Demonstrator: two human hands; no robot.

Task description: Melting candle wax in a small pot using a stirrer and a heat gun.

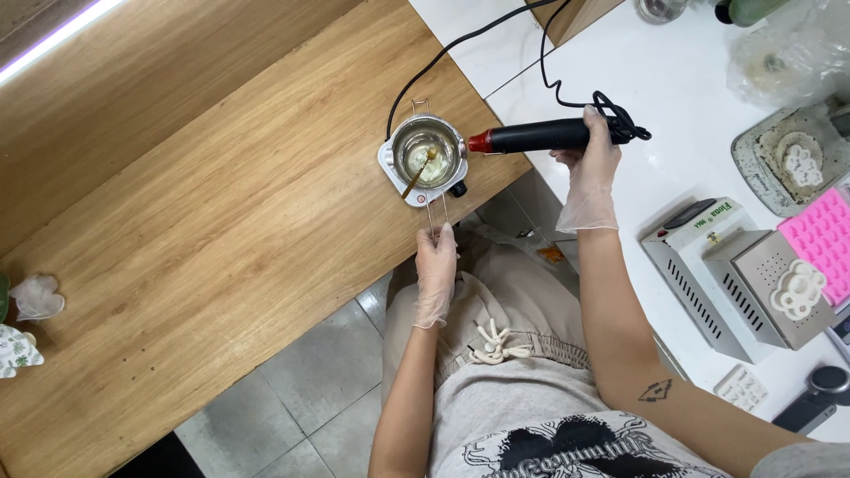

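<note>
A: Start at the left. What lies on the wooden table (221, 221)?

B: At its far left edge, two small pale cast pieces, a whitish heart-like one (35, 297) and below it one with green marks (16, 350), cut off by the frame. The rest of the top is bare wood grain.

A: And the pot?

B: A small metal melting pot (427, 149) sits on a white mini hot plate (421, 181) at the table's right-hand edge, near the corner closest to the white bench (691, 106). A brown stick (418, 174) leans inside it, in a clear liquid (what the liquid is, I cannot tell).

A: The left hand?

B: The left hand (436, 270), in a thin clear glove, is closed on the end of the pot's wire handle (436, 212), which pokes out past the table edge towards the person's lap.

A: The right?

B: The right hand (591, 155), gloved too, is clenched around the black body of a heat gun (540, 135). Its red-tipped nozzle points left, just beside the pot's rim. The black cord (469, 40) loops away over the bench.

A: Further right?

B: On the white bench: a silver box-shaped machine (708, 274) with a white flower-shaped cast (799, 289) on top, a pink silicone mould (819, 235) at the right edge, a grey tray (753, 164) holding another white cast, and a crumpled clear bag (788, 49) at the far corner.
</note>
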